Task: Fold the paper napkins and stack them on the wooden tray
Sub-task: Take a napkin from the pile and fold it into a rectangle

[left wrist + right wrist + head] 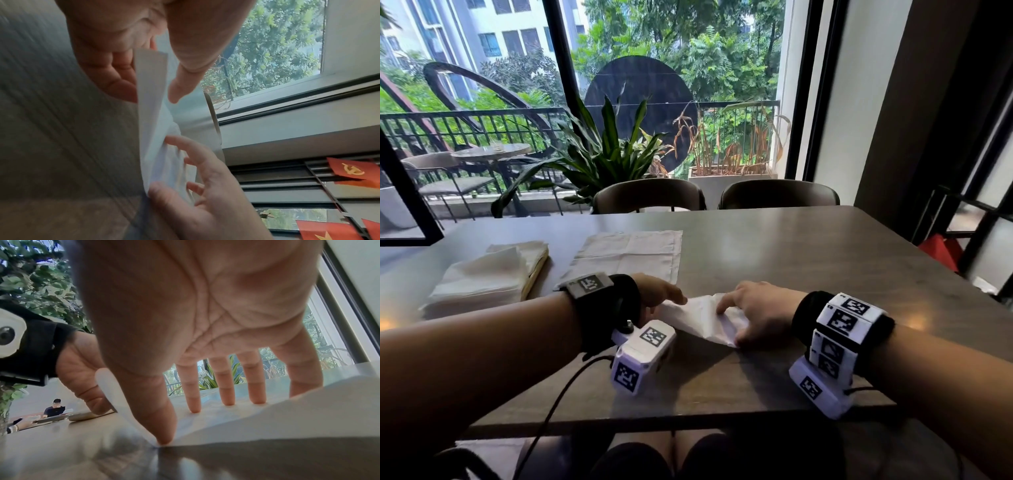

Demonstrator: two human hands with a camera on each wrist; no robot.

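Note:
A white paper napkin (698, 318) lies half folded on the dark table (808, 274) in front of me. My left hand (671, 301) pinches its left edge between thumb and fingers; the left wrist view shows that edge (153, 78) lifted off the table. My right hand (729, 320) presses on the right part with straight fingers, and its thumb tip (164, 438) pins a corner of the napkin (267, 418). To the far left, a pile of folded napkins (482, 277) sits on the wooden tray (538, 270).
A flat unfolded napkin (630, 255) lies on the table beyond my hands. Two chairs (650, 195) stand at the far edge, with a plant and a window behind. A cable hangs from my left wrist over the near table edge.

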